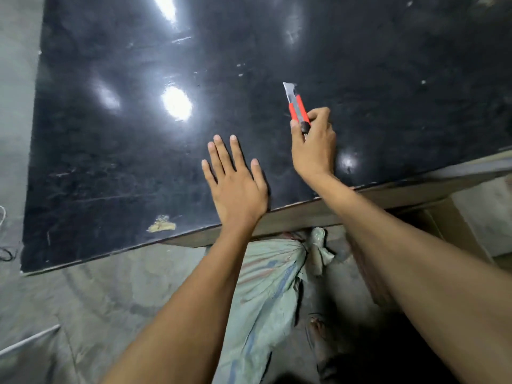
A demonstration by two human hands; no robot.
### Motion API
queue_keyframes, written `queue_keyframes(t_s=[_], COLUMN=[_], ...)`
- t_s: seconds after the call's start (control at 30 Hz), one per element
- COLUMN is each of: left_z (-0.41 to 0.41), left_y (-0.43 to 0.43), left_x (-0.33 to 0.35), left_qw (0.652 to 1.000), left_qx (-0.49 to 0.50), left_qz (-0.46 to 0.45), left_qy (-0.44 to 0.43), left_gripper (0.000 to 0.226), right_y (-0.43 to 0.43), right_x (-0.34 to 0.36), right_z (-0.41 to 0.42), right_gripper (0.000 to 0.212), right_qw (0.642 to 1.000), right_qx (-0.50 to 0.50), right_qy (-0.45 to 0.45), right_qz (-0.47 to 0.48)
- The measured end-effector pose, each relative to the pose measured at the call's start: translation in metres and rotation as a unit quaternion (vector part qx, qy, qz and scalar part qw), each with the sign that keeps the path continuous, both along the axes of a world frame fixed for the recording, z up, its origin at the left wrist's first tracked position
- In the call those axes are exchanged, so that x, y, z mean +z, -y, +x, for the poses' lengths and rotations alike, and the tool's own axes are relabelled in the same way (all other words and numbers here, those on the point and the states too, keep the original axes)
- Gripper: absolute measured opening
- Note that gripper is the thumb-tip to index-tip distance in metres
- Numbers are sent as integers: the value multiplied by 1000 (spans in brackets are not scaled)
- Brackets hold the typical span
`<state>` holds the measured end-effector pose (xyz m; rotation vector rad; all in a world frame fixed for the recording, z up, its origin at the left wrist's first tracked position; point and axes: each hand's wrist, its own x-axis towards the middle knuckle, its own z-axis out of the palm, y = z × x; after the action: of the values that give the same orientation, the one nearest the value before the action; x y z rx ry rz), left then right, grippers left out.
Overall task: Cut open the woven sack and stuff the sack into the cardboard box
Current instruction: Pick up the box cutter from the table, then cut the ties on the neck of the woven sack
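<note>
My right hand [314, 146] grips a red utility knife [297, 106] over the black tabletop, its blade out and pointing away from me. My left hand [235, 178] is flat with fingers spread, at or just above the table near its front edge, left of the knife. A pale green woven sack [266, 295] with a tied neck lies on the floor below the table edge, between my forearms. A brown cardboard box [454, 225] shows partly under the table at the right, behind my right forearm.
The glossy black table [124, 148] fills most of the view, with a chipped patch [162, 225] near its front edge. Grey concrete floor [110, 300] lies below. A wall runs along the left side.
</note>
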<state>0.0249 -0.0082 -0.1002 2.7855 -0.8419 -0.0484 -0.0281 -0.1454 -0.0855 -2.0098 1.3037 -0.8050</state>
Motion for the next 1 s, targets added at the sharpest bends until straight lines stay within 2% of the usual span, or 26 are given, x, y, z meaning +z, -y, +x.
queue_keyframes(t_s=[0.13, 0.27, 0.43, 0.63, 0.73, 0.8, 0.9, 1.0], left_z=[-2, -41, -73, -86, -87, -90, -105, -124], left_y=[-16, -83, -150, -142, -122, -107, -87, -70], left_x=[2, -4, -20, -55, -92, -127, -213, -315], left_qw=[998, 991, 978, 978, 973, 972, 974, 971], left_qx=[-55, -133, -190, -161, -127, -113, -154, -221], left_qz=[-3, -22, 25, 8, -33, -76, -107, -81], left_qy=[-5, 22, 85, 131, 188, 191, 124, 46], left_gripper=[66, 66, 96, 70, 74, 82, 84, 69], right_y=[-67, -158, -234, -255, -249, -241, -229, -210], right_x=[20, 17, -29, -126, -194, -242, -319, -392], right_z=[-64, -136, -204, -249, -263, -268, -266, -255], right_gripper=[25, 26, 22, 23, 26, 29, 29, 29], right_qw=[997, 987, 984, 979, 977, 975, 971, 968], right_qx=[-21, -61, -102, -114, -131, -145, -151, -166], right_qy=[72, 139, 86, -2, -27, -45, -48, -46], right_qz=[8, 45, 115, 166, 168, 163, 182, 180])
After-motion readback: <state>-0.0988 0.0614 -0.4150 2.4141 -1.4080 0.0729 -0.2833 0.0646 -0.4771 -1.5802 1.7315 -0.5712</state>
